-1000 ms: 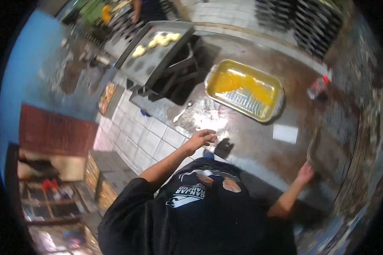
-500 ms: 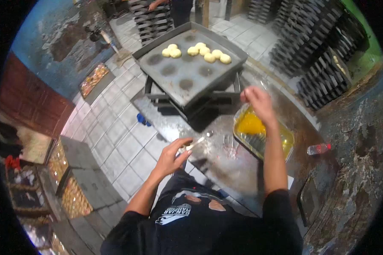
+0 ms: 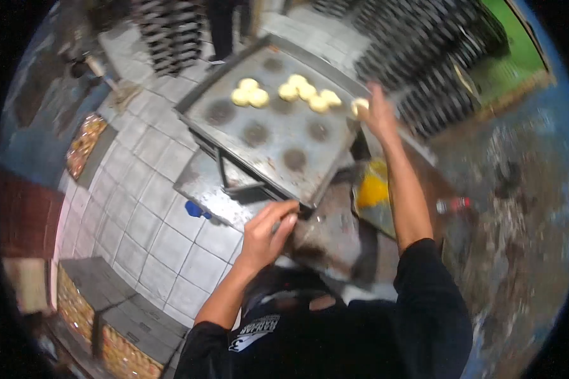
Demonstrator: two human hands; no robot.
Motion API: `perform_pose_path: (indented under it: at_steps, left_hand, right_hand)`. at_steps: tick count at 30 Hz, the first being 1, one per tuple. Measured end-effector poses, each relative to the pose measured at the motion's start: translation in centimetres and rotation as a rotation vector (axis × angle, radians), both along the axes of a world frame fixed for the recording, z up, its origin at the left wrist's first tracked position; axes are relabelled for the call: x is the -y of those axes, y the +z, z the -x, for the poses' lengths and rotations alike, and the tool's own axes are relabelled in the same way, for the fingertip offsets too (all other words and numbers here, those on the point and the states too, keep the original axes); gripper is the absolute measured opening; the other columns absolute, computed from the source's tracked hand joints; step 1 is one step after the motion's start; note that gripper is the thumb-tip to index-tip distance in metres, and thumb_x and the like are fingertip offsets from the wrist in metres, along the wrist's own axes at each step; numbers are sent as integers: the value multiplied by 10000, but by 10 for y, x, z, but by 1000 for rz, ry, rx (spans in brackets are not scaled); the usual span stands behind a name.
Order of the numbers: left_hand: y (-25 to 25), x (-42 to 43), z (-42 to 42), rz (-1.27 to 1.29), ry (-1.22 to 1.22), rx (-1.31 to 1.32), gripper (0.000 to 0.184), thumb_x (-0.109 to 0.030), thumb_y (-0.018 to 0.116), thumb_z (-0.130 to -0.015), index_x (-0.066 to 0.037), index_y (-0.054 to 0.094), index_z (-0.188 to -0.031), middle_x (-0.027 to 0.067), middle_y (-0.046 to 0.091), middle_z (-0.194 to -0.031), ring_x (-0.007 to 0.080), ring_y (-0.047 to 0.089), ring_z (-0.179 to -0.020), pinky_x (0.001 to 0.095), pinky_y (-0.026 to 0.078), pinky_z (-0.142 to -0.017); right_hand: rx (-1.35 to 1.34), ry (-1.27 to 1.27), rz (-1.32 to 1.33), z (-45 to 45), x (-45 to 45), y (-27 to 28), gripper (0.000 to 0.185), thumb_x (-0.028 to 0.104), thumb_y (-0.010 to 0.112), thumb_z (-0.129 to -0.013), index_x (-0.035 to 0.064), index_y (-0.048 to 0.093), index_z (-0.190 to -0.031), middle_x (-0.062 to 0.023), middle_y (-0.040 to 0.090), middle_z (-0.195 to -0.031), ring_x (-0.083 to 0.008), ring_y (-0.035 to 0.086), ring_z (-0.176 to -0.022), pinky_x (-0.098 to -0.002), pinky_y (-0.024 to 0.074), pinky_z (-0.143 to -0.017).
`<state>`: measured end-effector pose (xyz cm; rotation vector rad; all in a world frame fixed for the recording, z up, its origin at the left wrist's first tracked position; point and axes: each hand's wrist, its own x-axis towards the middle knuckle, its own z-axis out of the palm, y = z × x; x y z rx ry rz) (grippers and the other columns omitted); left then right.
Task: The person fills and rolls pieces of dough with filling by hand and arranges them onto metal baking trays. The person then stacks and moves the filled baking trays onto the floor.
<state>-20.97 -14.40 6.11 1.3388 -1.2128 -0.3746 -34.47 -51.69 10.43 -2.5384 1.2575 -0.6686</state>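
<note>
My right hand (image 3: 377, 117) is over the right edge of the large metal baking tray (image 3: 199, 123), its fingers closed on a pale dough ball (image 3: 360, 105). More yellowish dough balls lie on the tray: a cluster of three (image 3: 249, 93) at left and a row of several (image 3: 302, 90) near the middle. My left hand (image 3: 269, 232) is pinched at the tray's near corner. A slim, pale-handled utensil showed in that pinch earlier; now the fingers and blur mostly hide it. Below my right forearm, partly covered, is a foil-like container (image 3: 372, 189) of yellow contents.
The tray rests raised on a dark frame (image 3: 234, 180) over the worktable (image 3: 329, 243). A bottle with a red cap (image 3: 453, 204) lies at right. Stacks of dark racks (image 3: 417, 50) stand behind. Boxes of baked goods (image 3: 123, 350) sit lower left, and a person's legs (image 3: 221, 28) show at the back.
My right hand has moved up from above the yellow container to the tray's right edge, and the row's rightmost dough ball is now in it. My left hand has shifted toward the near corner.
</note>
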Motion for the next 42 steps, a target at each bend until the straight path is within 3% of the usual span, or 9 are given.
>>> perform_pose_path:
  at_steps: [5,9,14,20,26,31,34,36,42]
  left_hand:
    - [-4,68,76,-35,-243,-771,678,-162,566,-1030,16,205,-1577,227,295,-1601,301,393,-1442,376,444,-1086]
    - [-11,84,138,-214,-426,-1141,291,-245,438,-1103,-13,595,-1179,35,631,-1026,98,584,-900,264,490,-781]
    - [-64,61,198,-371,-399,-855,329,-313,446,-1102,-44,599,-992,8,591,-865,75,529,-781,272,450,-679]
    - [-71,36,279,-574,-283,-697,467,-371,459,-1090,-32,596,-801,19,589,-746,125,535,-707,310,452,-651]
    - [-171,-19,282,-830,-197,-949,676,-501,517,-1029,26,451,-1447,171,631,-1243,223,629,-1041,347,517,-791]
    - [-220,-101,260,-740,-372,-204,351,-126,614,-966,-10,598,-1297,79,672,-1198,142,617,-1085,305,515,-895]
    - [-178,-105,243,-832,-78,-825,315,-84,616,-954,-16,633,-1261,72,692,-1193,148,652,-1047,307,524,-886]
    - [-170,-106,217,-722,-117,-813,309,-68,604,-959,-12,615,-1262,79,702,-1126,174,673,-995,319,541,-865]
    - [-141,-73,172,-630,-48,-691,615,108,709,-808,-30,507,-1371,84,674,-1171,180,666,-1050,313,539,-927]
  right_hand:
    - [193,80,192,70,-174,27,453,104,735,-836,-17,591,-1248,-198,663,-1110,-330,666,-1024,-410,531,-891]
    - [409,-7,10,110,-268,0,297,47,680,-875,-14,655,-1164,-205,615,-1148,-344,657,-1040,-403,522,-903]
    - [447,-232,-310,187,-314,-78,299,63,705,-874,-11,676,-1162,-155,654,-1001,-256,675,-953,-387,530,-828]
    - [1238,-240,-940,261,-356,-108,241,48,677,-955,-45,651,-1176,-62,683,-1054,-113,634,-974,-251,522,-848]
    - [1076,-283,-721,304,-372,-151,310,74,642,-975,-14,606,-1269,-36,716,-963,-96,648,-920,-266,515,-863]
    - [162,313,-127,261,-399,-169,190,107,641,-899,77,719,-1070,-127,681,-835,-324,657,-843,-404,530,-790]
    - [446,348,-45,230,-367,-152,197,122,655,-851,76,711,-1035,-128,674,-936,-337,646,-896,-436,526,-802]
    - [457,163,-554,202,-331,-194,193,120,659,-816,67,708,-996,-128,652,-1027,-326,635,-958,-423,530,-849]
    - [22,257,-153,130,-295,-333,177,139,649,-835,57,682,-989,-105,661,-1044,-321,613,-1028,-409,540,-844]
